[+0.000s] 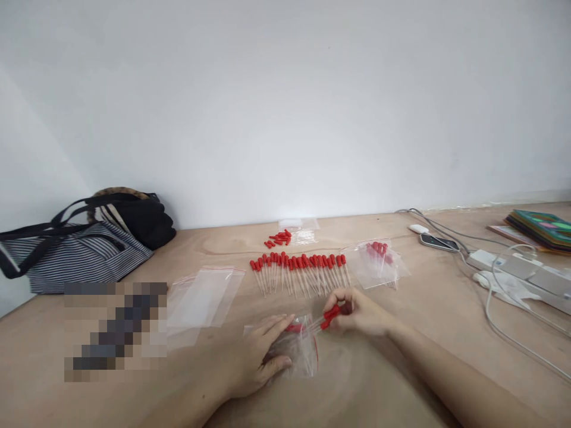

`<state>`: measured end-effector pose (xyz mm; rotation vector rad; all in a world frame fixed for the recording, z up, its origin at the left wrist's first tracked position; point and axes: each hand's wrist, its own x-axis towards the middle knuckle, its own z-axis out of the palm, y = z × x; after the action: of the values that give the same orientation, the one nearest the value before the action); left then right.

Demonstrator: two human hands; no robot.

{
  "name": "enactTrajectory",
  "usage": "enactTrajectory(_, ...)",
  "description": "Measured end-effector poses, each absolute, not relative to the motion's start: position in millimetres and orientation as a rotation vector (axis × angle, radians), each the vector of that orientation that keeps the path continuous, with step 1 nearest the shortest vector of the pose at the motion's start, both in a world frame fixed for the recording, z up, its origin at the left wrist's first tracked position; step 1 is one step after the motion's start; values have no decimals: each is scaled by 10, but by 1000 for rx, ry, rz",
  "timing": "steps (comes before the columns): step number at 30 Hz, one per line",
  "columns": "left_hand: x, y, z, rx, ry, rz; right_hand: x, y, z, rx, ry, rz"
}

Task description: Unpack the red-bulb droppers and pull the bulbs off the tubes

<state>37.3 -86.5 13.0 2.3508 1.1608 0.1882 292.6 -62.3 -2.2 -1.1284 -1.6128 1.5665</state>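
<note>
Near the front of the table my left hand [254, 356] holds a clear zip bag [306, 359] with a red line along its mouth. Its fingers and thumb are curved around the bag's left part, and something red shows under the fingertips. My right hand [359, 312] is closed on a few glass droppers [330, 316] by their red rubber bulbs. Their thin glass ends point left into the mouth of the bag; how deep they reach is hard to see. Just beyond both hands lies a long row of red-bulbed droppers [307, 270].
Behind the row lie loose red bulbs [280, 239] and clear glass tubes [306, 235]. Flat zip bags [205, 297] lie left; bagged droppers [379, 261] lie right. A striped bag [89, 255] stands far left. Cables, a phone [439, 242] and a power strip [521, 267] occupy the right.
</note>
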Motion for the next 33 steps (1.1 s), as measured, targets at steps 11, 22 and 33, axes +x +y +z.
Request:
enactTrajectory(11, 638, -647, 410, 2307, 1072, 424, 3395, -267, 61, -1006, -1253, 1619)
enactTrajectory(22, 1241, -364, 296, 1627, 872, 328, 3066, -429, 149, -1054, -1441, 1570)
enactTrajectory(33, 1174, -273, 257, 1438, 1105, 511, 2824, -371, 62, -1007, -1248, 1253)
